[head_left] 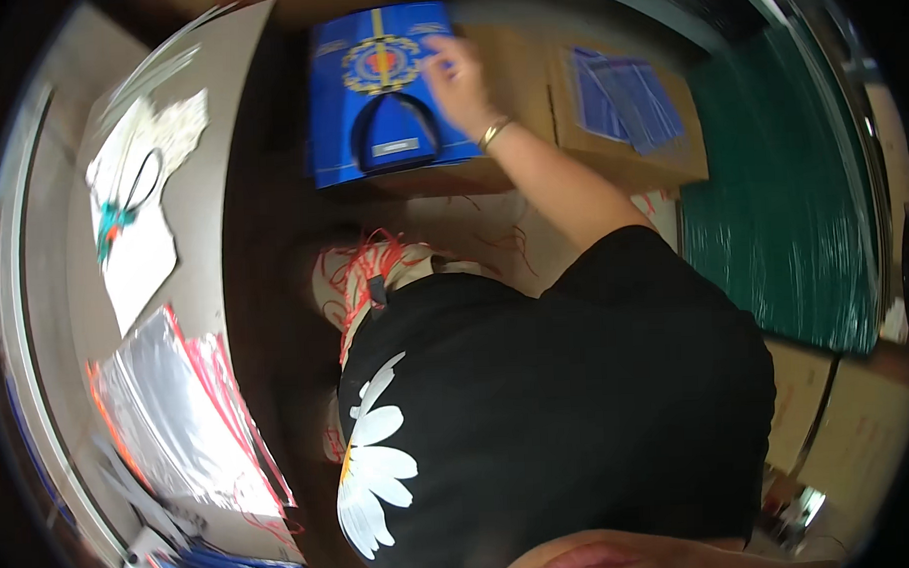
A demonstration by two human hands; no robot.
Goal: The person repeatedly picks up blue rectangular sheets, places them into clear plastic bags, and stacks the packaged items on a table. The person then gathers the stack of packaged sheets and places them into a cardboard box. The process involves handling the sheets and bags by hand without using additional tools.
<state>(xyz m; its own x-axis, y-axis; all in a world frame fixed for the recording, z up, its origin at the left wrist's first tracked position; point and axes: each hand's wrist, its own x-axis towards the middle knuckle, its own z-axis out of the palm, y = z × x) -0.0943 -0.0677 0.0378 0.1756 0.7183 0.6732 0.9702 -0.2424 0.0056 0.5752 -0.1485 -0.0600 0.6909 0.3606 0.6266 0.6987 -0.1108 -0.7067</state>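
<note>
My right hand [454,82], with a gold-coloured bracelet at the wrist, is over the right side of a blue bag [334,118]. Its fingers are partly bent and apart, slightly blurred, and nothing shows in them. The bag lies flat, printed with a yellow and red emblem; a black loop handle [436,134] rests across it beside a small pale label. My left hand does not show. A bundle of red strings [374,262] hangs at the edge of my black shirt.
Cardboard boxes [610,163] stand under and beside the bag, with blue plastic packets [628,98] on top. Left, a grey table [199,283] carries teal-handled snips [112,228], white paper and clear red-edged sleeves [184,414]. A green film-wrapped stack [777,193] stands right.
</note>
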